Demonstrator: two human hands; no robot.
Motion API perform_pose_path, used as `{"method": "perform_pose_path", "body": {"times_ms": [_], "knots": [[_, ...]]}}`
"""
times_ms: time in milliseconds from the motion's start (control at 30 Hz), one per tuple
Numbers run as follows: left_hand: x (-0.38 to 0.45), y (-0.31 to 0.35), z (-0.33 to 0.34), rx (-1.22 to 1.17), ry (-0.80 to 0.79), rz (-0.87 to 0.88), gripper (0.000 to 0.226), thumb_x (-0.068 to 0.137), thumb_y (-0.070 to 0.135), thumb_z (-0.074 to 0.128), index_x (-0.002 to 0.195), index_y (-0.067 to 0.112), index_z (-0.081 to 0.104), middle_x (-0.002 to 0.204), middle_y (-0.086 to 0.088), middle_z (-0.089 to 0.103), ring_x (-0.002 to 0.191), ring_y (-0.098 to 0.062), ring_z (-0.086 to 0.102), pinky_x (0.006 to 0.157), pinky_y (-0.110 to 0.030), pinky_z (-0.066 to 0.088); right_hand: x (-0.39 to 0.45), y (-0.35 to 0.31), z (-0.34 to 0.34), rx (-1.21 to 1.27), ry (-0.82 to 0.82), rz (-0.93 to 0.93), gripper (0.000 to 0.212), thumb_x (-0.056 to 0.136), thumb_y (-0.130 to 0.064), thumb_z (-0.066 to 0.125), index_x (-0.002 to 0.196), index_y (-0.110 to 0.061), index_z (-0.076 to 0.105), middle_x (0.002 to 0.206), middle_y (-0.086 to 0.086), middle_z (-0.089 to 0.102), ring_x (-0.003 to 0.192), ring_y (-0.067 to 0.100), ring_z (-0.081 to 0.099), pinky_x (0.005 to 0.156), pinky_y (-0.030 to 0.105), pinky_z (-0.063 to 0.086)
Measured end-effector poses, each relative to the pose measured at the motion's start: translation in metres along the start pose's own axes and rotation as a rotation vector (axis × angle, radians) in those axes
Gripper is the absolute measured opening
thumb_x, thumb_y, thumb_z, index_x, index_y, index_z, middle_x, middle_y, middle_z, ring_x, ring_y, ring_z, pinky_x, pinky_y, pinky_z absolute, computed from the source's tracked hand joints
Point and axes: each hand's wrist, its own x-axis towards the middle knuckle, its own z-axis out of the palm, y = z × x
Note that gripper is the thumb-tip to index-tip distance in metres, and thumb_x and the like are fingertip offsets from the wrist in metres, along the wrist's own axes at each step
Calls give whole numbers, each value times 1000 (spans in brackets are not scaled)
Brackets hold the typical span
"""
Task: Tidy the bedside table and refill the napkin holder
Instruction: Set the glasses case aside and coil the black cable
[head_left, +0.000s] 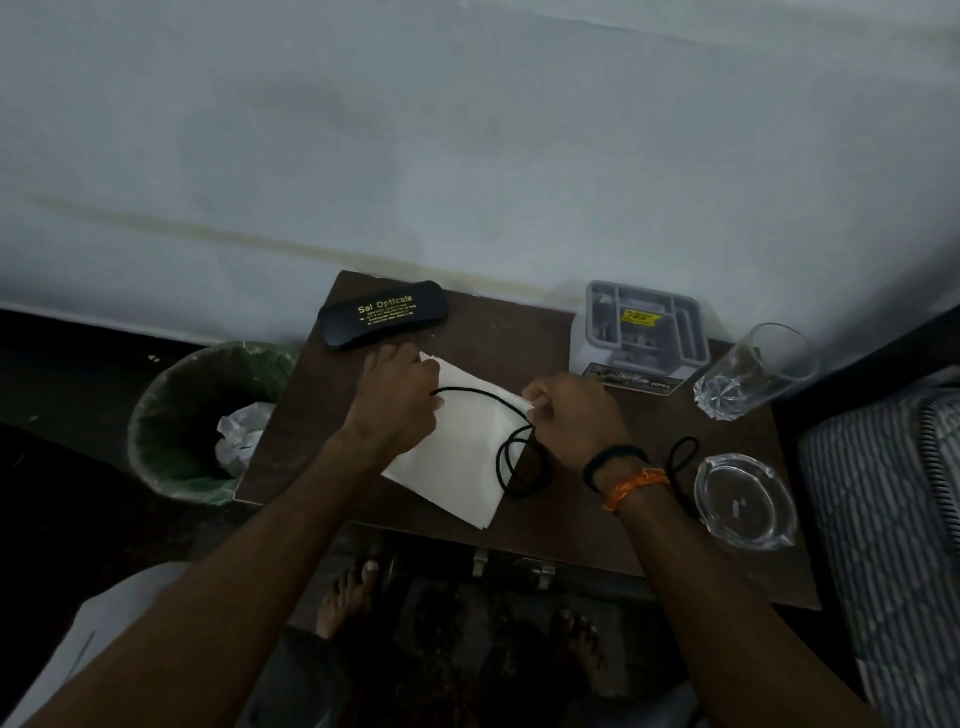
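Both hands work over the napkin stack (457, 447) mid-tabletop (519, 332): left hand (400, 400) and right hand (571, 415) each pinch the black cord (511, 457), likely coiling it; the grey holder (641, 332) stands beyond.

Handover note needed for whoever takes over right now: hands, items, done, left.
Left hand: pinches the black cord over the white paper napkins.
Right hand: grip on the napkins' far corner.
On the brown wooden table: black glasses case, grey plastic napkin holder, clear drinking glass, clear glass ashtray.
Done: crumpled paper lies in the green-lined bin.
Left: clear the cord, load the napkins into the holder.
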Motion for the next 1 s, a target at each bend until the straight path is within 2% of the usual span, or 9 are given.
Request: {"method": "perform_pose_path", "body": {"times_ms": [100, 200, 367, 467, 567, 700, 800, 900, 1000], "knots": [[0, 4, -13, -348, 87, 39, 16, 92, 26, 67, 80, 16, 63, 86, -4, 64, 86, -20, 61, 79, -35, 49, 6, 1, 3, 60, 4, 20, 17, 87, -14, 61, 99, -12, 72, 105, 6, 73, 99, 24, 65, 85, 34, 52], [-1, 10, -31, -672, 134, 53, 22, 93, 25, 66, 76, 13, 59, 71, 0, 64, 69, -15, 61, 65, -28, 48, 5, -1, -1, 211, 4, 33, 14, 88, -25, 66, 97, -16, 70, 98, -1, 72, 92, 16, 64, 82, 30, 51], [4, 20, -49, -980, 181, 33, 21, 95, 26, 64, 83, 8, 63, 70, -3, 70, 65, -7, 65, 63, -24, 52, -5, -5, -21, 522, 66, 11, 15, 93, -24, 64, 85, -15, 73, 78, -3, 74, 77, 8, 69, 75, 28, 54], [6, 20, -54, -1105, 186, 18, 24, 97, 23, 62, 86, 2, 62, 68, -8, 67, 61, -7, 62, 61, -20, 49, -8, -5, -33, 638, 137, -5, 18, 92, -24, 66, 83, -9, 71, 68, 5, 71, 66, 16, 68, 69, 30, 54], [7, 18, -63, -1365, 217, -36, 18, 99, 19, 58, 86, 7, 59, 64, -6, 62, 70, -23, 65, 73, -37, 57, -9, 1, -46, 746, 140, -25, 11, 91, -21, 68, 88, -12, 74, 79, 17, 71, 68, 22, 68, 72, 39, 56], [11, 10, -78, -1708, 260, -205, 20, 102, 8, 45, 83, 11, 52, 61, -1, 49, 56, -17, 52, 68, -33, 53, -15, 4, -61, 955, 126, -5, 10, 90, -12, 66, 86, -16, 74, 87, 26, 68, 57, 14, 61, 56, 30, 52], [13, 5, -80, -1759, 251, -272, 24, 104, 14, 44, 81, 11, 51, 56, 1, 44, 45, -11, 39, 56, -28, 43, -16, 4, -73, 1269, 94, 0, 14, 84, -6, 65, 94, -10, 73, 92, 10, 73, 59, 13, 63, 57, 25, 54], [12, 9, -80, -1754, 206, -283, 26, 102, 18, 45, 77, 12, 52, 52, 0, 45, 41, -11, 37, 52, -30, 34, -18, 6, -84, 1418, 82, -31, 37, 79, -6, 65, 116, -4, 67, 100, 9, 69, 75, 14, 66, 66, 26, 56], [7, 23, -87, -1714, 90, -227, 29, 96, 20, 51, 68, 14, 56, 59, -7, 52, 45, -16, 37, 53, -31, 28, -20, 2, -89, 1357, 152, 2, 38, 82, -1, 65, 121, 0, 63, 90, 4, 71, 66, 10, 66, 47, 19, 47]]}}
